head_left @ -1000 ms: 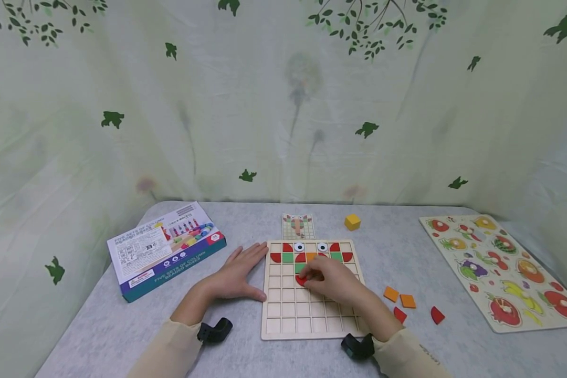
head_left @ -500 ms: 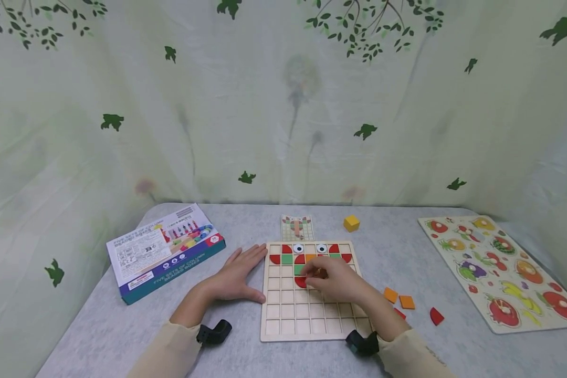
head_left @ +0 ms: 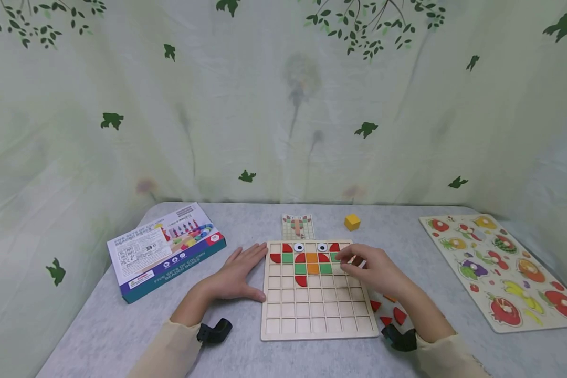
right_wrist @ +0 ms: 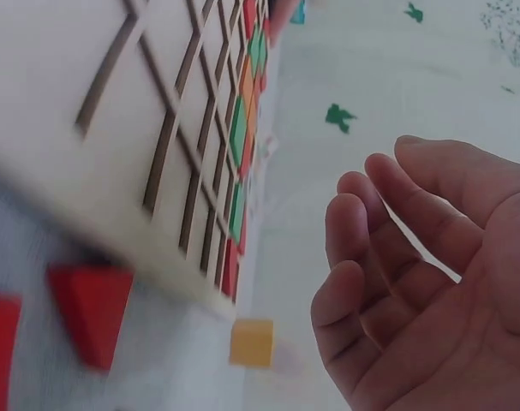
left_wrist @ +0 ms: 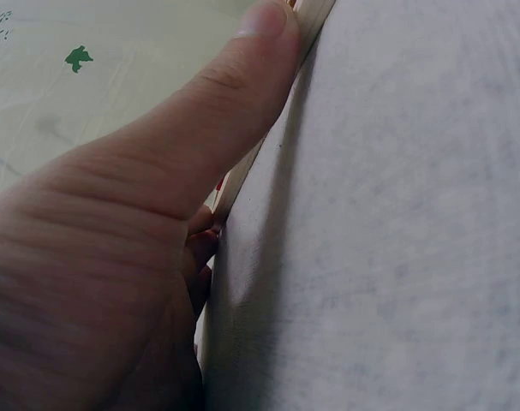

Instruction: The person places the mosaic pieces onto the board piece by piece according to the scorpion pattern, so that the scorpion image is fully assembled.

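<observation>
The wooden grid board point(head_left: 321, 315) lies flat on the table, with red, green and orange tiles and two eye tiles in its upper rows. A red rounded tile point(head_left: 301, 281) sits lowest in the pattern. My left hand point(head_left: 233, 278) rests beside the board's left edge, fingers straight, and its thumb point(left_wrist: 264, 51) touches that edge in the left wrist view. Over the board's right edge hovers my right hand point(head_left: 375, 268), fingers loosely bent. In the right wrist view that hand point(right_wrist: 422, 282) has nothing between its fingertips and thumb.
Loose red pieces point(head_left: 399, 315) and an orange tile point(head_left: 389, 298) lie by the right wrist, partly hidden. Behind the board are a pattern card point(head_left: 297, 227) and a yellow cube point(head_left: 352, 222). A box point(head_left: 165, 249) stands left, a fruit board point(head_left: 501, 273) right.
My right hand has moved right from the red rounded tile in the middle to the board's right edge, uncovering orange and green tiles. The left hand has stayed in place.
</observation>
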{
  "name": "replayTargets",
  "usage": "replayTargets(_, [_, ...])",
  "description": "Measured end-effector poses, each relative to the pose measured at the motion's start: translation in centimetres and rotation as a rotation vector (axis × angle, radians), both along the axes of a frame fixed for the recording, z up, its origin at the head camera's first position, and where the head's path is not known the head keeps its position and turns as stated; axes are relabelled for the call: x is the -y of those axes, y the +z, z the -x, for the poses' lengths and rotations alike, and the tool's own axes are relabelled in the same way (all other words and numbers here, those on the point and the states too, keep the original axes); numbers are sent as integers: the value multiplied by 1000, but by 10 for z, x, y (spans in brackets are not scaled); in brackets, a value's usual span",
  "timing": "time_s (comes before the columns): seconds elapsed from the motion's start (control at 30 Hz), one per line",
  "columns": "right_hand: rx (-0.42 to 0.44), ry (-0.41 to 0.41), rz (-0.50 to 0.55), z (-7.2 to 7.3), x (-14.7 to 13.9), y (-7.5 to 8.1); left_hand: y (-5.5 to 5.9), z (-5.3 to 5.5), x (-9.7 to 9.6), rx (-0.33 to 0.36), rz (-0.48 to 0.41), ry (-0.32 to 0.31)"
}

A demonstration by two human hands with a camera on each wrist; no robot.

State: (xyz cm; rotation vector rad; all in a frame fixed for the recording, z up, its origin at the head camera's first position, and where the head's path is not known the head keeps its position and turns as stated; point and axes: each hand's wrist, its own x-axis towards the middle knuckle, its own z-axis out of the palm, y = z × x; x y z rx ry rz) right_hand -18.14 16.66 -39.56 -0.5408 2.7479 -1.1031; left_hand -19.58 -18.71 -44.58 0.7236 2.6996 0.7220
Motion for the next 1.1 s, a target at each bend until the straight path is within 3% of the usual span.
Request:
replayTargets(0.27, [-32,-57,-63,-2,-33,-4,0,0,1,-6,2,-4])
replayTargets(0.47, [-33,-54,-88,-2,-57,-11,1,0,1,-3,1,-3])
replayTargets(0.8, [105,-57,-117,0,-82,-23,0,1,0,-4,-7,-6])
replayTargets(0.97, [180,5,-111,-3,-93,-21,0,0,0,1,-8,-9])
replayTargets(1.1, [189,55,-120,-3,-103,-22,1,0,1,-2,-3,-3])
